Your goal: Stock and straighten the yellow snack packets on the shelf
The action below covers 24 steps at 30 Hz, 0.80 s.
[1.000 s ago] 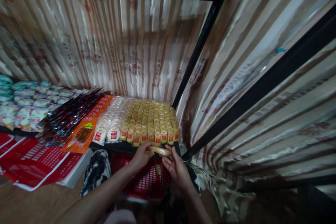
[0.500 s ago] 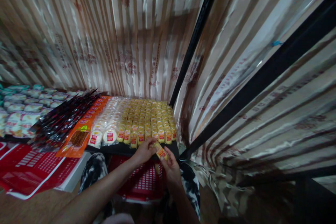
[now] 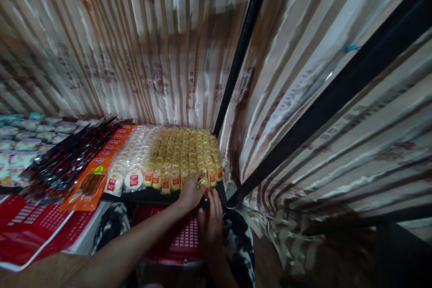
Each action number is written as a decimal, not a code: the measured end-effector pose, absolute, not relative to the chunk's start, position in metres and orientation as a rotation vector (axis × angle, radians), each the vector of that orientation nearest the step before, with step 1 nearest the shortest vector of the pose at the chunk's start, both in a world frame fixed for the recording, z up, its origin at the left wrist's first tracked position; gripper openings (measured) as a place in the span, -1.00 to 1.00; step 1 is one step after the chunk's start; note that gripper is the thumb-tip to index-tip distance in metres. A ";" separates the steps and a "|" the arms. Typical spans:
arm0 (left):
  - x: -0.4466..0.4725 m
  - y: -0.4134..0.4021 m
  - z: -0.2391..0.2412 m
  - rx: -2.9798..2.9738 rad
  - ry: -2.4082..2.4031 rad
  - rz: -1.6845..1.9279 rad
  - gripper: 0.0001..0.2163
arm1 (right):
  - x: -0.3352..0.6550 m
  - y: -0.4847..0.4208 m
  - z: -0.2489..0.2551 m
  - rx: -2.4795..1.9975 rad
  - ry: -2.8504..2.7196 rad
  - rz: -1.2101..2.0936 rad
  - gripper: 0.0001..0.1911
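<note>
Pinching a yellow snack packet (image 3: 204, 183) at the shelf (image 3: 148, 195) front edge, left hand (image 3: 191, 191) and right hand (image 3: 209, 222) meet. Risk: a nudge against the packed yellow rows (image 3: 185, 153) just beyond the fingers could topple neighbours (spacing tight); a loosened pinch drops the packet toward the red basket (image 3: 185, 238) below.

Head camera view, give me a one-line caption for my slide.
Both hands, left hand and right hand, set a yellow snack packet at the front row of packets on a dark shelf.
</note>
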State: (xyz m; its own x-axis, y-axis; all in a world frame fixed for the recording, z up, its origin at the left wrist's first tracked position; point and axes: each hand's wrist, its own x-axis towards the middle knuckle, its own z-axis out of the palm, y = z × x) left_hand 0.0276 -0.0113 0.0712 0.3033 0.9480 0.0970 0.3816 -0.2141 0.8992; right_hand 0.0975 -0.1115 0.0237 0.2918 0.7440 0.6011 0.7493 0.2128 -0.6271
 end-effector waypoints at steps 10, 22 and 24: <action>0.081 0.015 0.092 2.058 1.061 0.794 -0.62 | 0.109 -0.094 0.005 -1.607 -1.349 0.036 -0.41; 0.099 0.025 0.085 2.376 1.017 0.657 -0.83 | 0.121 -0.074 -0.006 -1.644 -1.235 0.206 -0.37; 0.098 0.024 0.086 2.387 1.014 0.670 -0.80 | 0.122 -0.071 -0.008 -1.632 -1.237 0.223 -0.37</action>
State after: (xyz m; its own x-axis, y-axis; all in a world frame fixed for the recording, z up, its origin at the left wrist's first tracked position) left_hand 0.0983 0.0239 0.0862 0.6097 0.7510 0.2535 0.5276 -0.6232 0.5773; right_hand 0.1221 -0.0707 -0.0077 0.4528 0.7946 0.4044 0.6038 0.0604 -0.7948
